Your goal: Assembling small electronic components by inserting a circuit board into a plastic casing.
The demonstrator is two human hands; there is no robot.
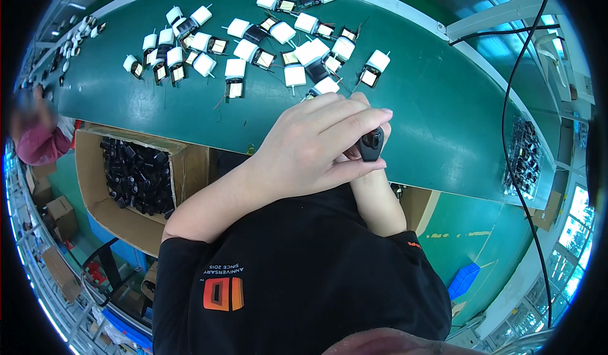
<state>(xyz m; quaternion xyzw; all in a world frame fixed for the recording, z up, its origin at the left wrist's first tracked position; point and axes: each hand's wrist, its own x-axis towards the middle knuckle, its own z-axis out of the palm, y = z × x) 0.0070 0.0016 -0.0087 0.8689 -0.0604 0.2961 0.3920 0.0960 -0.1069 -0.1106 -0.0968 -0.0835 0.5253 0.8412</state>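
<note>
While a small black plastic housing (pixel 372 145) is gripped between the thumb and fingers of the left hand (pixel 313 127), the right hand (pixel 386 133) is largely hidden behind it, so its grip cannot be told. Beyond the fingers, white-capped wired modules (pixel 294 76) are scattered across the green tabletop (pixel 430 127).

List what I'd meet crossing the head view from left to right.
Co-worker's dark red sleeve, brown cardboard box of black plastic parts, glossy black rounded piece in the left hand, blue rectangular plastic bin, pile of small dark parts.
</note>
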